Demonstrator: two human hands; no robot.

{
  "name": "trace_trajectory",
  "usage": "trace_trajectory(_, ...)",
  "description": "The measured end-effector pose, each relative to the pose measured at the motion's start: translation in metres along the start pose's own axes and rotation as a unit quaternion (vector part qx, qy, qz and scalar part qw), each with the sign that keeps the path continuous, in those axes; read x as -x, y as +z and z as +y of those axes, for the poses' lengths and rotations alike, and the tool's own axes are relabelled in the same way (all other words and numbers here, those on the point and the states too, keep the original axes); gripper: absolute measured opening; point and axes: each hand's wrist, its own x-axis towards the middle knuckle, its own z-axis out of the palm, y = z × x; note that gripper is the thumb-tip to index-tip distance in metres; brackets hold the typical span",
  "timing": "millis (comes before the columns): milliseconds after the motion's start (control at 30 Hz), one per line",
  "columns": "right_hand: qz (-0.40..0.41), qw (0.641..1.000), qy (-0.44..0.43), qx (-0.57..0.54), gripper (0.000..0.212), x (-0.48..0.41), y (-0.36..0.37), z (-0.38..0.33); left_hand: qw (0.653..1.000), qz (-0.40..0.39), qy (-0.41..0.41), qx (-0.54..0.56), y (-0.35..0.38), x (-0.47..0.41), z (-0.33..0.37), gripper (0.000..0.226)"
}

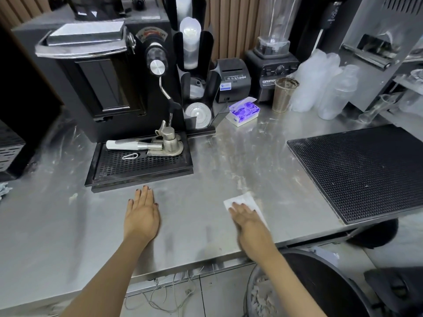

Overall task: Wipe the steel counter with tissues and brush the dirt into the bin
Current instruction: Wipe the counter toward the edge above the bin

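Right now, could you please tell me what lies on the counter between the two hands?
Only bare, smeared steel counter between the left hand and the right hand, per the head view.

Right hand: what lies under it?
A white tissue lies flat on the counter under the right hand. Its far corners show; the part beneath the palm is hidden.

left grip: dark-polished nails | right grip: same | forearms: bare
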Motion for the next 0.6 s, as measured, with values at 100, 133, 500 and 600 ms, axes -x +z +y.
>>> trace_trajectory(100, 0.003, 0.998, 0.062, -0.004, 0.064, -0.004, -0.023, 0.009, 1.000, -0.001, 0.000, -0.005, 0.000, -0.001, 0.000, 0.051)
trace_trajectory(133, 0.001, 0.999, 0.053, -0.009, 0.068, -0.002, -0.027, 0.003, 1.000, -0.003, -0.004, -0.007, -0.001, -0.001, 0.001, 0.051)
trace_trajectory(500, 0.029, 0.998, 0.051, -0.034, 0.060, -0.004, -0.021, 0.027, 0.987, 0.021, 0.141, 0.078, 0.009, -0.014, 0.093, 0.051)
trace_trajectory(600, 0.055, 0.989, 0.096, -0.102, 0.057, -0.025, -0.042, 0.027, 0.989, -0.001, 0.130, 0.075, 0.015, -0.026, 0.103, 0.051)
